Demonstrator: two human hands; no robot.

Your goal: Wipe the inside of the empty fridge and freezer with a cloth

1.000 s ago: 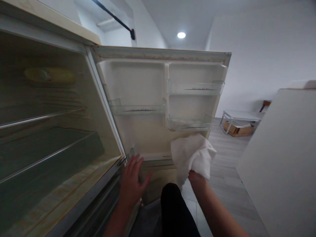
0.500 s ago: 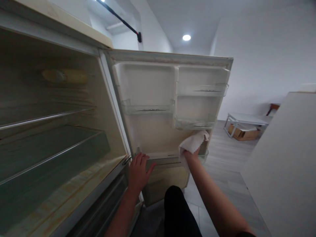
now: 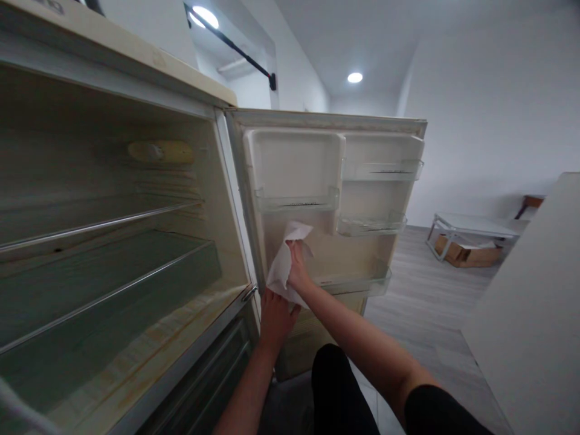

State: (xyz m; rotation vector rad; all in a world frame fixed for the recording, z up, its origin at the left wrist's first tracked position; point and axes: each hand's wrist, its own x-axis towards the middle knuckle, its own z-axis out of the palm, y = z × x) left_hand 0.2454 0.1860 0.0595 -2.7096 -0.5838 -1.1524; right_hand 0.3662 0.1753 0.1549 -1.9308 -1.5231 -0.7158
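Note:
My right hand (image 3: 296,266) is closed on a white cloth (image 3: 281,266), pressed against the inner panel of the open fridge door (image 3: 357,260) near its hinge side. Just below, my left hand (image 3: 277,317) rests at the left end of the lowest door shelf (image 3: 357,286), thumb apart from the fingers. Its fingertips touch or lie just under the cloth's lower edge, so they are partly hidden. Clear shelves, including the upper left one (image 3: 296,200), are fixed higher on the door.
The fridge interior (image 3: 203,175) opens on my left, with glass shelves (image 3: 113,220) and yellowish stains at its bottom. A white panel (image 3: 539,290) stands on the right. A low table (image 3: 475,223) with a cardboard box (image 3: 469,252) under it stands farther back.
My right hand has swept the cloth leftward across the door, from the outer side to the hinge side, above my left hand. The view has shifted slightly left.

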